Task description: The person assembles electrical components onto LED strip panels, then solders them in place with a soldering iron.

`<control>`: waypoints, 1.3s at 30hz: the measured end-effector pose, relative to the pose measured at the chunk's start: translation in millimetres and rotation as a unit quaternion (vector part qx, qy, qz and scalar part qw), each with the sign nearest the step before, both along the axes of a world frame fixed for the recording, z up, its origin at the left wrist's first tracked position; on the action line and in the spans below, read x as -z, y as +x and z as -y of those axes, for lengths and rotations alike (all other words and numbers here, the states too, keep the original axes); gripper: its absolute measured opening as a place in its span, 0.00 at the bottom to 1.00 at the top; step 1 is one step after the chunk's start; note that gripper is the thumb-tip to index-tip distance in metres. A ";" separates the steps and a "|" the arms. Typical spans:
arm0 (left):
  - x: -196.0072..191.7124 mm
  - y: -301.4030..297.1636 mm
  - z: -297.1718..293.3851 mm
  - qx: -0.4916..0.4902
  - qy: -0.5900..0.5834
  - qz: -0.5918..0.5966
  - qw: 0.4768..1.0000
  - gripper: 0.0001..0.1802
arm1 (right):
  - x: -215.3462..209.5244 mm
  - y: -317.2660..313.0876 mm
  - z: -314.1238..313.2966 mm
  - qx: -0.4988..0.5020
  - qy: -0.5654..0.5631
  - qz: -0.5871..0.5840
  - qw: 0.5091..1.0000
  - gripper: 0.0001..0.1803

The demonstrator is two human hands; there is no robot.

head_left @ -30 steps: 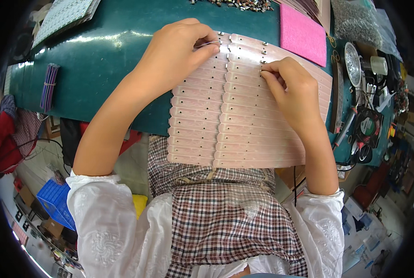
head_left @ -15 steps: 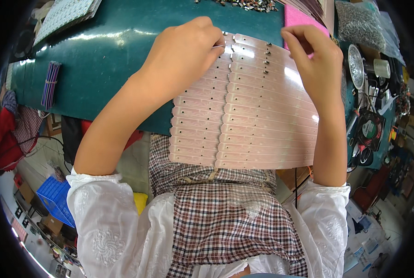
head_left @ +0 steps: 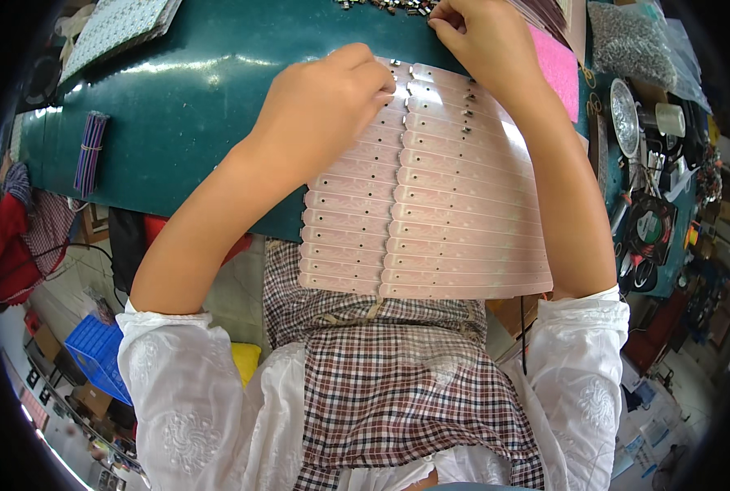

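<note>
A pale pink panel (head_left: pixel 463 204), divided into many narrow strips with scalloped ends and small dark holes, lies over the table's near edge above my lap. A few small metal parts (head_left: pixel 468 110) sit in a column near its upper right. My left hand (head_left: pixel 328 106) is over the panel's upper left, its thumb and fingers pinched together; whatever is between them is hidden. Beyond the panel's far edge, my right hand (head_left: pixel 491 41) has curled fingers beside a heap of small metal parts (head_left: pixel 393 6). Anything at its fingertips is too small to make out.
On the green table (head_left: pixel 193 106) lie a bundle of purple strips (head_left: pixel 91 154) and a stack of white sheets (head_left: pixel 123 33). A pink foam pad (head_left: pixel 554 74), a bag of small parts (head_left: pixel 631 45), a round metal dish (head_left: pixel 625 119) and tools crowd the right side.
My right hand has moved left and away from me, from above the panel's upper right to the heap of metal parts. The left hand has barely shifted.
</note>
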State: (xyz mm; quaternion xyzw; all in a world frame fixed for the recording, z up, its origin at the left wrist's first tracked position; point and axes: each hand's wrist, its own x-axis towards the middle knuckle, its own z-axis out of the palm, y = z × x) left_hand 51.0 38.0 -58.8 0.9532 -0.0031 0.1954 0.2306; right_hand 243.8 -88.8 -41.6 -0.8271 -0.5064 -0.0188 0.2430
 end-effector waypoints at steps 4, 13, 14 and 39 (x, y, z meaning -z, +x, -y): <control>-17.2 4.0 -12.8 -0.015 -0.121 -0.042 0.992 0.06 | -6.4 -4.9 -0.9 0.022 -0.017 -0.035 0.999 0.07; -6.5 70.5 -27.3 -0.059 -0.029 0.048 0.997 0.09 | -10.2 -0.1 -1.3 0.049 -0.054 -0.084 0.994 0.07; -9.6 71.0 -24.2 -0.104 -0.031 0.005 0.994 0.07 | -21.1 -6.9 0.2 0.048 -0.055 -0.085 0.994 0.07; -9.7 79.6 -28.5 -0.131 -0.006 -0.038 0.991 0.08 | -18.5 -77.8 105.3 0.045 0.009 -0.251 0.967 0.06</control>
